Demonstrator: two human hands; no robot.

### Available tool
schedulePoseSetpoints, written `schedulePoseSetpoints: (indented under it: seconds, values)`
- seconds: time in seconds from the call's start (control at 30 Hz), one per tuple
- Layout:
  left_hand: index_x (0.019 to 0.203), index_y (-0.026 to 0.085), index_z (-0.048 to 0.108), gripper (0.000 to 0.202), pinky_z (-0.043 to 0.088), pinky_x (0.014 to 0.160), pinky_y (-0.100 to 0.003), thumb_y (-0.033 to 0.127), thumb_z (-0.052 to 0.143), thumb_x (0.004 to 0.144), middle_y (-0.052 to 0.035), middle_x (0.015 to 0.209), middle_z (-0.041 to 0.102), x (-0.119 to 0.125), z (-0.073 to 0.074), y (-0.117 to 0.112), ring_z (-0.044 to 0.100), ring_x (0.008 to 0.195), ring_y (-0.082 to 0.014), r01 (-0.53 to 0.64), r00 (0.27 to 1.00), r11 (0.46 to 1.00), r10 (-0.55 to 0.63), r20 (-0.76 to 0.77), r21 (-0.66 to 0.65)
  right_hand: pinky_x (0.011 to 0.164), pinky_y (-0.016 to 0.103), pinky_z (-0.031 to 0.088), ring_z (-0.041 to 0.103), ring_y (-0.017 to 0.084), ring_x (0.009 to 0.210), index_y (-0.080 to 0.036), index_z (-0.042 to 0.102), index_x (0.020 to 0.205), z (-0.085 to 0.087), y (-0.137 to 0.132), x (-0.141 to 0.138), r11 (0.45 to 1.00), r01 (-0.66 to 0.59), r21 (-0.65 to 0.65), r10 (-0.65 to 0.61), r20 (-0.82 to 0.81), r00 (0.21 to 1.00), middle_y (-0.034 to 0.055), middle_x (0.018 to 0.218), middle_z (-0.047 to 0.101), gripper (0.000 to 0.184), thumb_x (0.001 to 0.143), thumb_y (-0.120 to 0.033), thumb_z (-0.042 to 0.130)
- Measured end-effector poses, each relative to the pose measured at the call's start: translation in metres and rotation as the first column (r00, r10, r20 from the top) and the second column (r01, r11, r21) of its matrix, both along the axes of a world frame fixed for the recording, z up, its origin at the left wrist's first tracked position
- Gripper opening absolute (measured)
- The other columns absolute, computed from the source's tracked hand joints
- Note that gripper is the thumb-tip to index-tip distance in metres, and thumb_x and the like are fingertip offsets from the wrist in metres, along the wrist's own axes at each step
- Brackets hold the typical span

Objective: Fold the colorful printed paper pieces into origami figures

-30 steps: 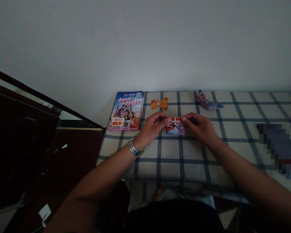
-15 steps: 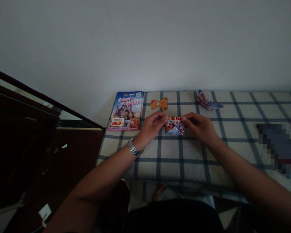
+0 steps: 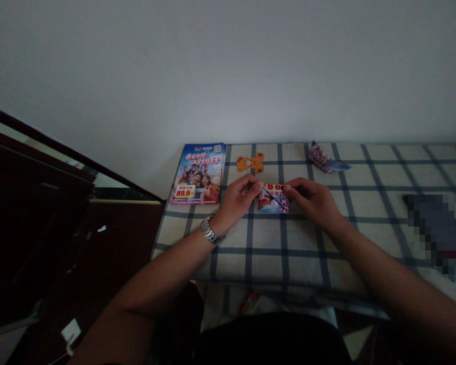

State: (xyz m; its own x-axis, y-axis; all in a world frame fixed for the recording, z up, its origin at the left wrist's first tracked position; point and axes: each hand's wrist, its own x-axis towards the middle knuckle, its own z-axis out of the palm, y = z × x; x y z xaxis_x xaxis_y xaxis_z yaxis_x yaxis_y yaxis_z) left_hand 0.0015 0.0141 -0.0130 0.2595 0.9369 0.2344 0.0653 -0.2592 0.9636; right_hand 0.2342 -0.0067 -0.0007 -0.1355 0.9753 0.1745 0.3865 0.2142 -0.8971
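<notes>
Between my two hands is a small folded flyer (image 3: 274, 200), printed in red, yellow and pink, with a diagonal fold line across its front. My left hand (image 3: 243, 195), with a metal watch (image 3: 212, 230) on the wrist, pinches its upper left corner between thumb and finger. On the other side, my right hand (image 3: 309, 197) pinches the upper right corner. A stack of flyers (image 3: 196, 175) lies left of my left hand. Beyond my right hand rests a folded paper boat (image 3: 327, 159), made from the same kind of printed paper.
A checked cloth (image 3: 266, 253) covers the table, which meets the wall at the back. An orange bear-shaped cutout (image 3: 250, 162) lies behind my hands. A dark blurred object (image 3: 441, 228) is at the right. Dark wooden furniture (image 3: 30, 228) stands on the left.
Both hands keep their pinch on the folded flyer. Its front tilts very slightly, with the lower edge a little lower in view. Everything else stays in place.
</notes>
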Motion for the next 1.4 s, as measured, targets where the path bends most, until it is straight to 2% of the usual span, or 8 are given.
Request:
schedulePoseSetpoints:
  seconds: [0.2, 0.57, 0.8, 0.97, 1.13, 1.4]
  values:
    - [0.100, 0.018, 0.067, 0.035, 0.054, 0.077, -0.024, 0.051, 0.077, 0.093, -0.0024, 0.092, 0.070, 0.0015, 0.0021, -0.0021, 0.066, 0.083, -0.0134, 0.059, 0.997, 0.998, -0.058, 0.053, -0.020, 0.064, 0.029, 0.053, 0.069, 0.019, 0.072, -0.020, 0.078, 0.094, -0.0020, 0.0004, -0.0002, 1.000, 0.002, 0.006, -0.002, -0.014, 1.000, 0.0046, 0.081, 0.077, 0.036, 0.096, -0.055, 0.069]
    - [0.093, 0.018, 0.067, 0.028, 0.054, 0.075, -0.023, 0.044, 0.076, 0.095, -0.0012, 0.088, 0.067, 0.0017, -0.0047, -0.0001, 0.064, 0.080, -0.0115, 0.053, 0.996, 0.998, -0.050, 0.078, -0.040, 0.064, 0.030, 0.054, 0.070, 0.020, 0.073, -0.022, 0.078, 0.096, -0.0030, -0.0015, -0.0004, 1.000, -0.021, 0.022, 0.020, 0.026, 0.999, 0.0048, 0.083, 0.077, 0.035, 0.098, -0.055, 0.067]
    - [0.096, 0.019, 0.067, 0.024, 0.051, 0.073, -0.022, 0.042, 0.074, 0.097, -0.0007, 0.088, 0.066, 0.0023, -0.0029, -0.0004, 0.062, 0.080, -0.0112, 0.033, 0.999, 0.999, -0.033, 0.029, 0.011, 0.068, 0.030, 0.055, 0.071, 0.021, 0.076, -0.021, 0.078, 0.098, -0.0027, -0.0008, -0.0012, 0.999, -0.041, 0.030, 0.040, 0.032, 0.999, 0.0051, 0.086, 0.078, 0.033, 0.099, -0.052, 0.066]
    - [0.113, 0.021, 0.070, 0.022, 0.055, 0.080, -0.023, 0.036, 0.073, 0.098, -0.0027, 0.101, 0.073, 0.0010, -0.0019, 0.0006, 0.069, 0.089, -0.0124, 0.070, 0.998, 0.996, -0.070, 0.004, 0.055, 0.070, 0.030, 0.055, 0.072, 0.021, 0.078, -0.021, 0.077, 0.100, -0.0046, -0.0011, -0.0011, 0.998, -0.056, 0.036, 0.054, 0.045, 0.998, 0.0046, 0.089, 0.079, 0.030, 0.100, -0.049, 0.065]
    - [0.105, 0.019, 0.072, 0.015, 0.054, 0.078, -0.023, 0.033, 0.070, 0.100, -0.0035, 0.099, 0.074, -0.0001, -0.0002, -0.0016, 0.070, 0.087, -0.0127, 0.055, 0.993, 0.990, -0.040, -0.112, 0.130, 0.069, 0.030, 0.055, 0.072, 0.020, 0.076, -0.022, 0.077, 0.102, -0.0044, -0.0014, -0.0023, 0.996, -0.083, 0.039, 0.080, 0.072, 0.994, 0.0042, 0.089, 0.079, 0.029, 0.100, -0.048, 0.065]
    - [0.111, 0.021, 0.072, 0.017, 0.057, 0.082, -0.024, 0.035, 0.070, 0.101, -0.0040, 0.105, 0.076, 0.0008, -0.0013, -0.0027, 0.072, 0.094, -0.0138, 0.074, 0.984, 0.984, -0.045, -0.175, 0.163, 0.068, 0.030, 0.055, 0.072, 0.020, 0.075, -0.021, 0.077, 0.101, -0.0008, -0.0019, -0.0047, 0.995, -0.080, 0.063, 0.074, 0.100, 0.992, 0.0051, 0.088, 0.080, 0.032, 0.100, -0.051, 0.064]
